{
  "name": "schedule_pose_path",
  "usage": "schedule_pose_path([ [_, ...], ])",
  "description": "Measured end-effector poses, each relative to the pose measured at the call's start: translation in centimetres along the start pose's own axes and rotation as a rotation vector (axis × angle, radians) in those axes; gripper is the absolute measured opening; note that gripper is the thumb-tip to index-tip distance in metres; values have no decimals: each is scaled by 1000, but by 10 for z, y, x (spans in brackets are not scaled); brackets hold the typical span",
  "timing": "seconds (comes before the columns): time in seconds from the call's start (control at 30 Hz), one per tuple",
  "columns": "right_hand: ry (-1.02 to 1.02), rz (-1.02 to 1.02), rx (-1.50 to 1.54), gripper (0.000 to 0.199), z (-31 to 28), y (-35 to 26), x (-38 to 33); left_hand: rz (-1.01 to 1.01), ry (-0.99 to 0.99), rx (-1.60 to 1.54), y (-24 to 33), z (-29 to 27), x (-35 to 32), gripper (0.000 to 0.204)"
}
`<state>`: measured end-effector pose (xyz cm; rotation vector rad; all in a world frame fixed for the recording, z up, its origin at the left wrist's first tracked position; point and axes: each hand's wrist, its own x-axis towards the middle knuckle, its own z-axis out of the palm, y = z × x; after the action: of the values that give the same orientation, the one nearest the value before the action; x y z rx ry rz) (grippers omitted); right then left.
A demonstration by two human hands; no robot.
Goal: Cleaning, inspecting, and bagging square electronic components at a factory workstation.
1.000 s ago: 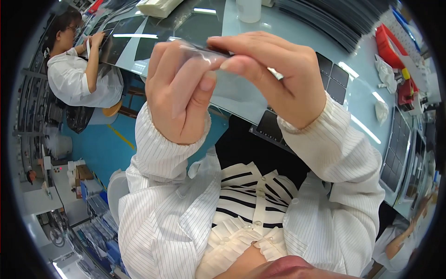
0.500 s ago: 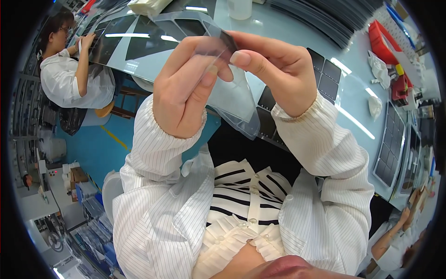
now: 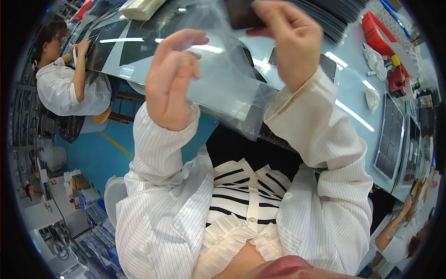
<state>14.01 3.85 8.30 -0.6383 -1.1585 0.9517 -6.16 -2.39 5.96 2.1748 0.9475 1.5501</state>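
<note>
My right hand (image 3: 295, 44), raised at the upper right of centre, pinches the corner of a dark, blurred sheet (image 3: 242, 14). From beside that sheet a large clear plastic film (image 3: 223, 88) hangs down over the table edge. Whether the two are joined I cannot tell. To the left, my left hand (image 3: 171, 79) is raised with fingers bent and apart, and nothing shows between them. The film passes close to its fingertips. Under the film and my right wrist lie dark panels (image 3: 327, 65), partly hidden.
A glass-topped table (image 3: 353, 93) carries a stack of dark strips (image 3: 320, 16), a red bin (image 3: 377, 32), crumpled white tissue (image 3: 372, 99) and a gridded dark panel (image 3: 389, 139). A white pack (image 3: 141, 8) lies at the back. A co-worker (image 3: 69, 79) sits at the far left; another person's arm (image 3: 395, 225) shows lower right.
My hands have moved apart. The right rose up and away with the dark sheet, the left let go of the film and drew slightly left. The clear film now hangs more spread out.
</note>
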Motion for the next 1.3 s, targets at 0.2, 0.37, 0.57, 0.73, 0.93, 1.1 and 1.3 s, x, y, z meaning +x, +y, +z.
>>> schedule_pose_path([
  [0.2, 6, -233, -623, 15, -65, -20, 29, -348, 14, -366, -7, -32, -14, 29],
  [0.37, -489, -525, -1323, 3, -93, 26, -39, -513, 26, -713, -24, -58, -20, 45],
  [0.57, -626, -521, -1414, 14, -87, 32, -78, -747, 258, -1056, -43, -70, -38, 52],
  [0.73, -629, -495, -1468, 22, -88, 35, -75, -932, 410, -1056, -59, -73, -55, 53],
  [0.93, -630, -524, -1488, 22, -91, 42, -76, -1062, 693, -767, -70, -61, -67, 40],
  [1.1, -634, -538, -1481, 21, -89, 40, -75, -1173, 736, -935, -71, -63, -66, 21],
  [1.3, -647, -556, -1468, 20, -92, 46, -76, -1097, 658, -516, -69, -45, -66, 39],
])
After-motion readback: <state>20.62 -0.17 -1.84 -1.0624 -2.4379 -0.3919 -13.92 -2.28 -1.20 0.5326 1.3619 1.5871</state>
